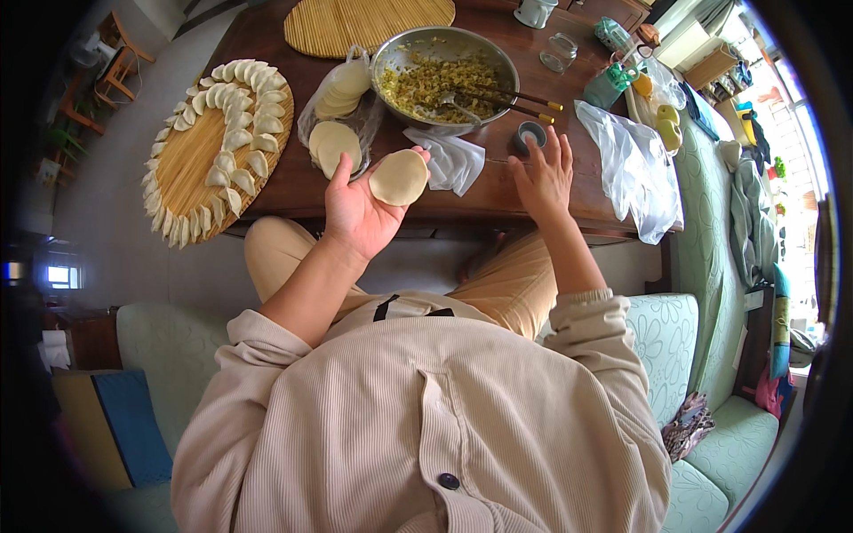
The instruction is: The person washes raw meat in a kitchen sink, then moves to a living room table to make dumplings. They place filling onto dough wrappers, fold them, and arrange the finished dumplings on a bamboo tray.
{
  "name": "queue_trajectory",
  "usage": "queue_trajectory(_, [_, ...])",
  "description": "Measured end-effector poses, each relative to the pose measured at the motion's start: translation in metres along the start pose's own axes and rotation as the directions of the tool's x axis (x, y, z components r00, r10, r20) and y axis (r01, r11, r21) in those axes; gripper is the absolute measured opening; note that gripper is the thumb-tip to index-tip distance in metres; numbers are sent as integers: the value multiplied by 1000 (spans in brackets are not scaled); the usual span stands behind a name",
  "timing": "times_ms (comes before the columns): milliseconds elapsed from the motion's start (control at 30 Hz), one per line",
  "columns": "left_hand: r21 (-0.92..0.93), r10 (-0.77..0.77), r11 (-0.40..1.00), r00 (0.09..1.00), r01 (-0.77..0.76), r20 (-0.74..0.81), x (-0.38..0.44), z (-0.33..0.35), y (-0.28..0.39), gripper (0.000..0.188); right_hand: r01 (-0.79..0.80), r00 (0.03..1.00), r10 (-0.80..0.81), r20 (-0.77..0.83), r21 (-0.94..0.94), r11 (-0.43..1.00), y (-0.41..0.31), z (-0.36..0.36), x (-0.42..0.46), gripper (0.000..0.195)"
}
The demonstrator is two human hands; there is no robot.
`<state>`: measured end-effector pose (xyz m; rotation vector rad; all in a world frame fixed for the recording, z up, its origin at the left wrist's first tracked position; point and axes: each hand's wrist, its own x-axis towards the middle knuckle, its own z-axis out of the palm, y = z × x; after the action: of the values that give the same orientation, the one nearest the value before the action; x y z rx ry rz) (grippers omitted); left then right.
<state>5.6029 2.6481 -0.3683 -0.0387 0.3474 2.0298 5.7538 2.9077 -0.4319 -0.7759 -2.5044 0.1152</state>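
A round dumpling wrapper (398, 178) lies on the fingers of my left hand (363, 212), which is palm up with the thumb apart. My right hand (546, 183) holds nothing and has its fingers spread, the fingertips at a small grey bowl (530, 136); whether they touch it I cannot tell. Behind my hands a steel bowl (503, 60) contains chopped filling (440, 80), a metal spoon (460, 108) and chopsticks (523, 106). More wrappers (335, 148) lie stacked by a plastic bag (313, 100). At the left, folded dumplings (264, 124) line a round slatted tray (193, 156).
Another slatted tray (366, 26) lies at the back of the wooden table (496, 174). White cloth or tissue (460, 163) is near the front edge. A glass jar (558, 53), a mug (534, 12) and a crumpled plastic bag (630, 160) stand or lie toward the right.
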Motion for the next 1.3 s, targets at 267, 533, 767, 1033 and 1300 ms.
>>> queue_trajectory(267, [0, 11, 1000, 1000, -11, 3, 5, 10, -1, 83, -95, 972, 132, 195, -189, 977, 21, 16, 27, 43])
queue_trajectory(533, [10, 14, 1000, 1000, -14, 18, 18, 6, -8, 81, 207, 976, -177, -124, 299, 932, -33, -26, -15, 31])
queue_trajectory(767, [27, -36, 999, 999, 37, -39, 17, 12, -9, 81, 440, 873, -482, -77, 549, 711, -111, -55, -19, 32])
queue_trajectory(1033, [7, -1, 1000, 999, 1, 32, 16, 8, -1, 81, 516, 834, -546, -76, 459, 723, -120, -60, -12, 36])
queue_trajectory(1300, [7, 18, 1000, 1000, -18, -20, 17, 5, 6, 79, 470, 881, -374, -289, 449, 760, -86, -63, 0, 55])
